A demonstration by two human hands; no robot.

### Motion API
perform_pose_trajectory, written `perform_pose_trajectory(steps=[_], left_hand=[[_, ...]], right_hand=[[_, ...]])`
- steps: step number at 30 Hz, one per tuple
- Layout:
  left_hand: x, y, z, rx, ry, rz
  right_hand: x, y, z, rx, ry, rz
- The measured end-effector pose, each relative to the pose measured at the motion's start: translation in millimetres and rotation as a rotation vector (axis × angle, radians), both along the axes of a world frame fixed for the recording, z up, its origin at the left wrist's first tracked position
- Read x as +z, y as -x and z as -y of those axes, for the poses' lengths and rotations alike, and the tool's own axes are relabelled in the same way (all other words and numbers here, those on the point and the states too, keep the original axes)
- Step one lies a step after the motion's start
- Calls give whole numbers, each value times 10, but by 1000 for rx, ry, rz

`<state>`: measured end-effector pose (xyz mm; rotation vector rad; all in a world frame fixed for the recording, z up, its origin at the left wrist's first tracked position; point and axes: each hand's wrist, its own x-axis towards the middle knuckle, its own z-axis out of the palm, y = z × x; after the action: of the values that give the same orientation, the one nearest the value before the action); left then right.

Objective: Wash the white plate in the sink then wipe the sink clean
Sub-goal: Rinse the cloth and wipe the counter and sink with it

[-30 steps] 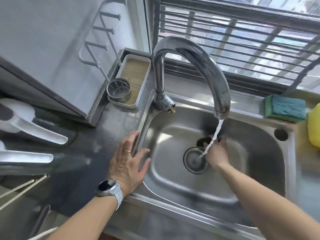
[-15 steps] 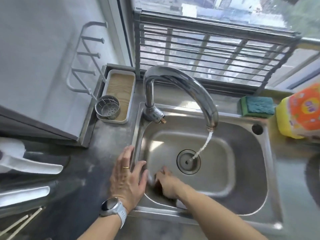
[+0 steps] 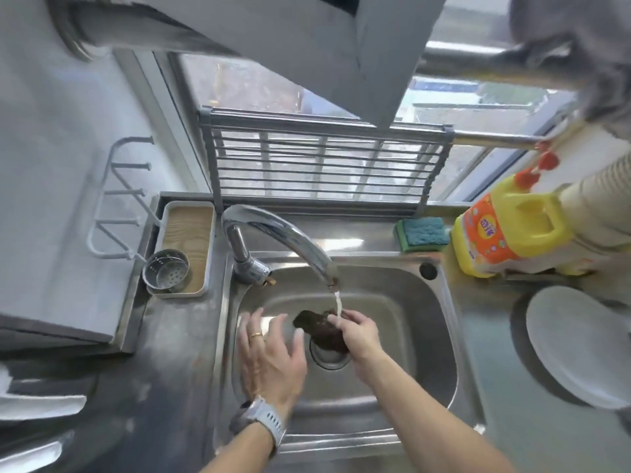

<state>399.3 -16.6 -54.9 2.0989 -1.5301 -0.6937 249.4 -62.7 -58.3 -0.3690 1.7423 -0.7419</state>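
Note:
The steel sink (image 3: 423, 322) lies below me with water running from the curved faucet (image 3: 283, 237). My right hand (image 3: 358, 331) is shut on a dark brown scrubbing cloth (image 3: 319, 327), held under the stream above the drain (image 3: 329, 358). My left hand (image 3: 268, 356) hovers open over the sink's left side, fingers spread, a ring and a grey watch on it. The white plate (image 3: 577, 349) rests on the counter to the right of the sink, apart from both hands.
A yellow detergent bottle (image 3: 505, 227) and a green sponge (image 3: 423, 233) stand behind the sink at right. A tray with a metal strainer cup (image 3: 165, 273) sits left of the faucet. A folding rack (image 3: 324, 165) leans at the window. Pot handles lie at the far left.
My right hand moved from the sink's front left wall to the middle under the stream, with the dark cloth in it. My left hand lifted off the sink rim. The camera pulled back.

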Motion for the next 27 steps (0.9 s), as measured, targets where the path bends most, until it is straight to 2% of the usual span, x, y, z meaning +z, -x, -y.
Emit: perform_pose_trajectory(steps=[1,3,4,5,6,9,13,15,18,20,24,27], left_hand=[[64,158,122,104,-126,-248],[125,417,369,396,-391,-863],[115,501,470,539,-473,-1092],[99,555,540,645,-521,-1230],[79,608,599,688,-550,-1286],[80,780,691,672,-569,-1244],[115,926,710,544,-442,-1041],[152,947,687,476,-359,-927],[197,923,703,523,-313,-844],[193,890,705,550,-292,-857],[69,733,591,281,-179,-822],[-90,604,601,216,-188,-671]], right_hand=[[75,-31,17,-19,15,32],[172,-87,24,-33,53,63],[197,-106,15,0,79,46],[239,-124,-3,50,101,19],[244,-121,-18,95,116,-12],[261,-22,-74,175,129,-133],[114,193,-63,-20,19,-248],[88,185,-24,-120,-87,-44],[120,69,69,-241,-182,465],[100,-16,146,-255,-144,584],[116,-242,341,-117,-87,444],[53,-379,340,47,-44,329]])
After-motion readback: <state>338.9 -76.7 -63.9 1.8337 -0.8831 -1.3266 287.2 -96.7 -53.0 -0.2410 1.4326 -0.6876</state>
